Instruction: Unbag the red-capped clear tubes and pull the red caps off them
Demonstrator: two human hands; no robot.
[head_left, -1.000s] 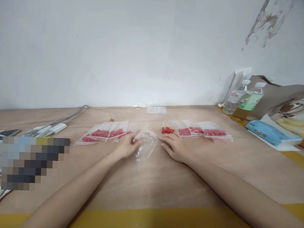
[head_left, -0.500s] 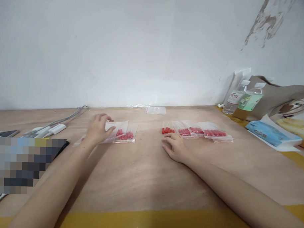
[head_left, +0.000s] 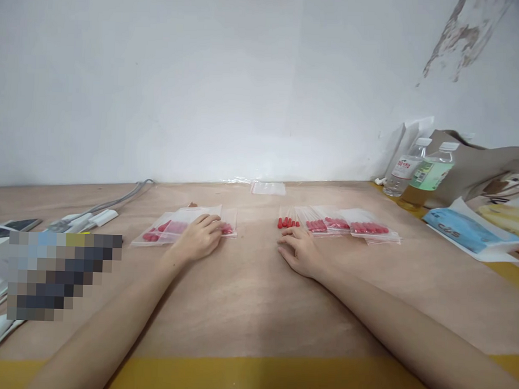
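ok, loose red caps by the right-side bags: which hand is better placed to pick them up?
Right, probably. The right hand lies flat with fingertips just short of the loose red caps. The left hand rests on the left bags, farther away.

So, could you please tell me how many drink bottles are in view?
2. Both stand at the far right by the wall: a clear bottle with a red label, and beside it a green-labelled bottle holding amber liquid. Others may be hidden behind the brown bag.

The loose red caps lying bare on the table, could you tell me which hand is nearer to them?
The right hand. It lies flat just in front of the loose red caps, fingertips almost at them. The left hand is off to their left, resting on the left row of bags.
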